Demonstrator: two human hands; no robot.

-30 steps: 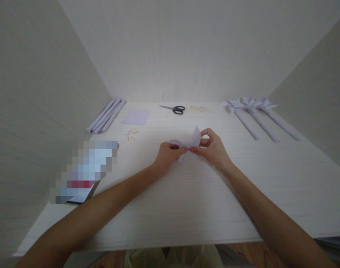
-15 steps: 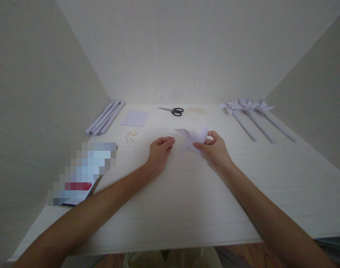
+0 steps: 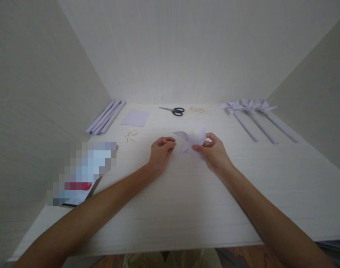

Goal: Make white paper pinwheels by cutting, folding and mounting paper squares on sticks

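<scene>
Your right hand (image 3: 214, 152) pinches the curled pale paper (image 3: 197, 138), its free blade (image 3: 181, 135) pointing toward your left hand (image 3: 159, 153).

Thumb and fingers close on the paper's right side; your left hand, fingertips drawn together, sits just to its left, seemingly apart from it, and whether it holds anything small you cannot tell. The paper lies between both hands, showing no clear long axis, and your right is the nearer, touching it. Farther out, black-handled scissors (image 3: 178, 111) lie beyond the paper, a flat square sheet (image 3: 135, 118) beyond and left of your left hand, three paper pinwheels (image 3: 246, 105) off to your right.
</scene>
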